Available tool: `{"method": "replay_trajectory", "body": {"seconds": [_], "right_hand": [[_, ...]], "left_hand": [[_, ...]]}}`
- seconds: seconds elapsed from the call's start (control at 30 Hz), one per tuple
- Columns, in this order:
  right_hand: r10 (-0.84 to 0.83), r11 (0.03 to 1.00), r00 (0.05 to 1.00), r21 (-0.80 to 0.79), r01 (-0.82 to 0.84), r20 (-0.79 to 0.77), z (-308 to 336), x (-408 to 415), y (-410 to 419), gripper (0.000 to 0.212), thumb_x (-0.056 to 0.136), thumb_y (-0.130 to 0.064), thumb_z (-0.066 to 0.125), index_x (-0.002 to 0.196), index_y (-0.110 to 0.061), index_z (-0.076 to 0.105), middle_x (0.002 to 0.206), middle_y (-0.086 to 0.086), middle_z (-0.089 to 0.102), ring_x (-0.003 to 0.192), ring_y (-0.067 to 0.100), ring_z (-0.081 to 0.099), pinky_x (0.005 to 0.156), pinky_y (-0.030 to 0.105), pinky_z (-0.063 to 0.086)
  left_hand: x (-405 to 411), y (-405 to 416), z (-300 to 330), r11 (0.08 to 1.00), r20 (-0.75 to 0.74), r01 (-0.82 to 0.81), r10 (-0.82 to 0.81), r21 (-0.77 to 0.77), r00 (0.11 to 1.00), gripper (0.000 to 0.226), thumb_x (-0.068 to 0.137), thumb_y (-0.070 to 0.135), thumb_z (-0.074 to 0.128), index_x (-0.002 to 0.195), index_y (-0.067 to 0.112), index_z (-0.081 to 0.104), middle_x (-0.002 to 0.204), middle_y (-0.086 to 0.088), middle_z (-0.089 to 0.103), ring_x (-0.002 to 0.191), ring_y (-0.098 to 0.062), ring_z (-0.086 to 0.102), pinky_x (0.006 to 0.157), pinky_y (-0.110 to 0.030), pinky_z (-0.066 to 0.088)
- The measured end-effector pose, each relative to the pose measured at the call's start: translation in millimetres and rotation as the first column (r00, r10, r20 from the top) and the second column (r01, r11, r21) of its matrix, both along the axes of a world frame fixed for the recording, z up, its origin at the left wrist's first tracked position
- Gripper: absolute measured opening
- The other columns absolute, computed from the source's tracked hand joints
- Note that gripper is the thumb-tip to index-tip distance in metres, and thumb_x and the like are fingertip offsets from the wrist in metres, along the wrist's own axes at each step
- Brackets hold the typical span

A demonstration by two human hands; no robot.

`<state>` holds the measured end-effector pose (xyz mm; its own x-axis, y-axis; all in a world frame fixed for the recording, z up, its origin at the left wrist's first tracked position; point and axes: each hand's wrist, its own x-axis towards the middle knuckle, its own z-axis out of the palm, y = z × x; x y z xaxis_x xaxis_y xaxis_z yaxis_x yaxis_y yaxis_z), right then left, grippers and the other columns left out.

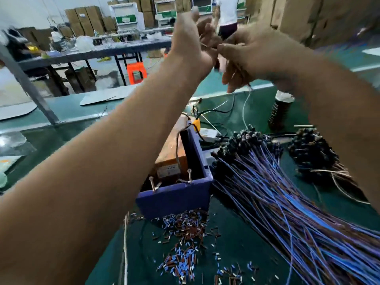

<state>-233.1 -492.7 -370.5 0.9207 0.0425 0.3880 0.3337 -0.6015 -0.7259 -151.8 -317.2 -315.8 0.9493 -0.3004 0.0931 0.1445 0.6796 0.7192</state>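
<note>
Wire: thin, white, pinched between the curled fingers of the left hand and right hand; its tail hangs below them.
Bin: blue plastic, well below the fingers, holds a brown block and two bolts.
Bundle: blue and brown strands, black-capped.
Writing: blurred, unreadable.

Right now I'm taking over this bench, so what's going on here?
A person holds both hands up above the table. The left hand and right hand meet on a thin wire, which hangs from the right hand toward the table; the grip itself is blurred. Below lie a large bundle of blue and brown wires, a blue bin and scattered cut bits.
</note>
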Motion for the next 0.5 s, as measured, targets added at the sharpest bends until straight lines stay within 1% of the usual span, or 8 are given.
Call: {"method": "replay_trajectory", "body": {"seconds": [0.03, 0.07, 0.17, 0.2, 0.23, 0.3, 0.4, 0.5], "right_hand": [[-0.035, 0.998, 0.999, 0.042, 0.036, -0.039, 26.0, 21.5, -2.9, 0.017, 0.106, -0.028, 0.062, 0.104, -0.012, 0.068, 0.067, 0.004, 0.069, 0.055, 0.011, 0.067, 0.049, 0.023, 0.055], [-0.151, 0.988, 0.988, 0.013, 0.151, 0.004, 32.1, 37.5, 28.9, 0.017, 0.105, -0.027, 0.063, 0.102, -0.013, 0.071, 0.066, 0.002, 0.066, 0.050, 0.006, 0.062, 0.047, 0.020, 0.052], [-0.235, 0.960, 0.967, -0.134, 0.246, 0.096, 28.7, 78.1, 23.0, 0.021, 0.103, -0.027, 0.063, 0.092, -0.017, 0.078, 0.069, -0.002, 0.060, 0.052, 0.006, 0.054, 0.048, 0.021, 0.046], [-0.275, 0.937, 0.952, -0.184, 0.297, 0.136, 27.0, 91.2, 15.6, 0.021, 0.103, -0.027, 0.062, 0.092, -0.018, 0.079, 0.072, -0.002, 0.062, 0.057, 0.009, 0.053, 0.051, 0.024, 0.042], [-0.294, 0.916, 0.944, -0.237, 0.324, 0.152, 25.1, 100.6, 9.7, 0.021, 0.103, -0.027, 0.062, 0.094, -0.018, 0.080, 0.076, 0.000, 0.064, 0.063, 0.013, 0.053, 0.055, 0.027, 0.038], [-0.278, 0.860, 0.936, -0.379, 0.343, 0.217, 13.5, 125.9, 19.3, 0.023, 0.102, -0.027, 0.062, 0.098, -0.016, 0.081, 0.087, 0.006, 0.068, 0.079, 0.022, 0.059, 0.066, 0.030, 0.035], [-0.280, 0.843, 0.939, -0.417, 0.341, 0.201, -8.1, 166.8, 20.7, 0.024, 0.101, -0.027, 0.061, 0.099, -0.014, 0.081, 0.092, 0.011, 0.071, 0.087, 0.027, 0.059, 0.074, 0.031, 0.040], [-0.339, 0.805, 0.929, -0.464, 0.369, 0.150, -34.8, 204.9, 24.7, 0.021, 0.102, -0.019, 0.058, 0.100, -0.007, 0.075, 0.094, 0.017, 0.064, 0.089, 0.034, 0.060, 0.071, 0.033, 0.035]], "left_hand": [[13.4, -1.2, 2.2, 1.000, -0.025, 0.005, -0.005, -0.008, 1.000, 0.024, 0.107, 0.018, 0.038, 0.089, 0.006, 0.046, 0.075, -0.008, 0.039, 0.061, -0.015, 0.036, 0.057, -0.023, 0.029], [26.5, 0.1, 1.5, 0.999, -0.039, 0.037, -0.036, 0.014, 0.999, 0.022, 0.107, 0.018, 0.038, 0.089, 0.006, 0.046, 0.077, -0.008, 0.039, 0.062, -0.014, 0.036, 0.058, -0.021, 0.028], [59.2, 4.6, -7.0, 0.924, -0.033, 0.088, -0.081, 0.371, 0.996, 0.023, 0.105, 0.015, 0.041, 0.084, 0.011, 0.048, 0.078, -0.004, 0.040, 0.063, -0.012, 0.036, 0.067, -0.019, 0.016], [71.7, 3.1, -13.8, 0.870, -0.043, 0.108, -0.099, 0.481, 0.994, 0.024, 0.105, 0.015, 0.045, 0.082, 0.011, 0.051, 0.079, -0.004, 0.042, 0.063, -0.012, 0.038, 0.067, -0.016, 0.023], [82.4, 1.9, -21.7, 0.832, -0.074, 0.124, -0.100, 0.541, 0.992, 0.027, 0.106, 0.016, 0.047, 0.081, 0.009, 0.053, 0.079, -0.006, 0.046, 0.063, -0.012, 0.042, 0.060, -0.016, 0.033], [106.3, -2.0, -36.2, 0.830, -0.135, 0.132, -0.069, 0.542, 0.988, 0.034, 0.108, 0.015, 0.049, 0.077, 0.004, 0.054, 0.073, -0.010, 0.052, 0.056, -0.013, 0.049, 0.051, -0.020, 0.050], [141.0, -8.8, -53.3, 0.826, -0.204, 0.141, -0.032, 0.546, 0.978, 0.035, 0.108, 0.008, 0.048, 0.076, -0.003, 0.053, 0.052, -0.011, 0.058, 0.038, -0.015, 0.055, 0.049, -0.020, 0.055], [171.0, -14.3, -68.9, 0.801, -0.247, 0.188, -0.052, 0.569, 0.968, 0.021, 0.106, -0.001, 0.046, 0.089, -0.009, 0.054, 0.060, -0.019, 0.065, 0.050, -0.020, 0.065, 0.062, -0.025, 0.060]]}}
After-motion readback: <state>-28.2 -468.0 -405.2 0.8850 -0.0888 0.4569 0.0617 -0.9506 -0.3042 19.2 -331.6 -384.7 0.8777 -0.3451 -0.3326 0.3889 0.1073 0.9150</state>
